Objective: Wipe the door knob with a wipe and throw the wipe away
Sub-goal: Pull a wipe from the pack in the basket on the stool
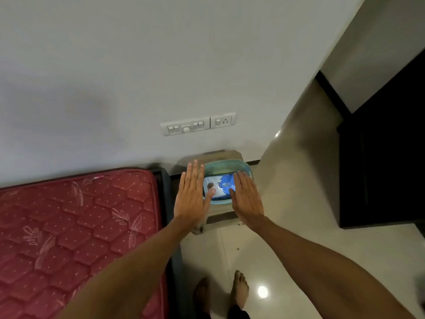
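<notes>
Both hands were flat and spread, palms down, holding nothing. The left hand hovered over the left side of a beige stool, its thumb overlapping a blue-and-white wipes pack. The right hand covered the pack's right edge. The pack lay in a translucent blue tub on the stool, against the wall below a switch panel. A red mattress lay to the left. No door knob was in view.
</notes>
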A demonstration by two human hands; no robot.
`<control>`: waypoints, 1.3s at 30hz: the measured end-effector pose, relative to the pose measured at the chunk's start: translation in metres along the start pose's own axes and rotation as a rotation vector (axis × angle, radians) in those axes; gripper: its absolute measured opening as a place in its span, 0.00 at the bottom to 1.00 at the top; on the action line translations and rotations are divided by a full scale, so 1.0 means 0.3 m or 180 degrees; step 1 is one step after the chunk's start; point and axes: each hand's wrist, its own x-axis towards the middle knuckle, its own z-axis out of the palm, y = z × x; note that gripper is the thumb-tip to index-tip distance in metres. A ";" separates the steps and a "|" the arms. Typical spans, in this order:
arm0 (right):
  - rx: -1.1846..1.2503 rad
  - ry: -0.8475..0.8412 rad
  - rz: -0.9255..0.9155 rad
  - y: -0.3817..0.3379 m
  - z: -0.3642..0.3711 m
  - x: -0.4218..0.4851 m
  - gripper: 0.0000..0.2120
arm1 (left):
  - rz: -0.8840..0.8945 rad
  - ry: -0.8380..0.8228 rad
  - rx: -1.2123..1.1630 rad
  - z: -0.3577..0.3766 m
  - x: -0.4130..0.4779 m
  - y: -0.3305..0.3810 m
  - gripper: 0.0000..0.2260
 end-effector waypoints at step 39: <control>-0.1087 -0.1460 -0.1296 0.222 0.652 0.415 0.14 | 0.0020 -0.0477 -0.0088 0.584 0.230 -0.073 0.32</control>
